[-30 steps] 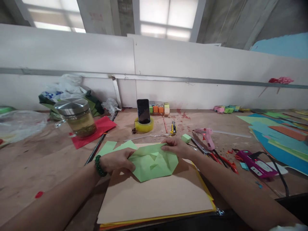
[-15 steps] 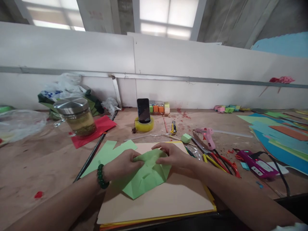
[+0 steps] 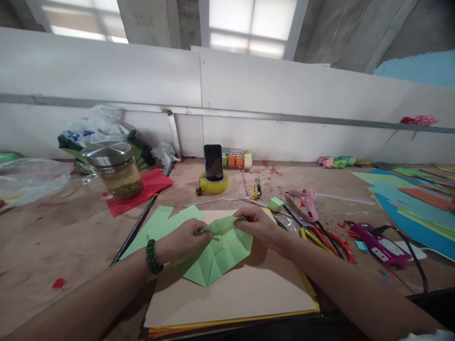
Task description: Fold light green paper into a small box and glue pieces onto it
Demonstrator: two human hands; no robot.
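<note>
Left hand (image 3: 183, 240): fingers (image 3: 203, 239) closed in a pinch on the upper left edge of the green paper (image 3: 229, 253), thumb laid along it. Right hand (image 3: 259, 225): thumb and fingers also pinching, on the upper right edge, index bent over the top. Neither hand is spread. Exact fingertip contact behind the paper is hidden, can't tell how deep the grip goes.

Paper: light green, single piece as far as I can see, criss-crossed with creases. Top edge bunched and curled between the two hands; small raised flap near the middle, by the left thumb. Lower part fans out flatter, a fold line running down to a pointed bottom corner. Right side angled, not square.

Position: paper spans the gap between the hands, most of it hanging below the fingers toward the wearer. It's over the peach sheet (image 3: 256, 296) that tops a paper stack; can't tell if the bottom corner touches it.

Around it: green offcuts (image 3: 151, 230) just left of the stack, partly behind the left hand. Green bead bracelet (image 3: 154, 256) on left wrist. Small green cube (image 3: 276, 204) on the surface (image 3: 85, 241) beyond the right hand, pink glue gun (image 3: 309, 204) right of that.
</note>
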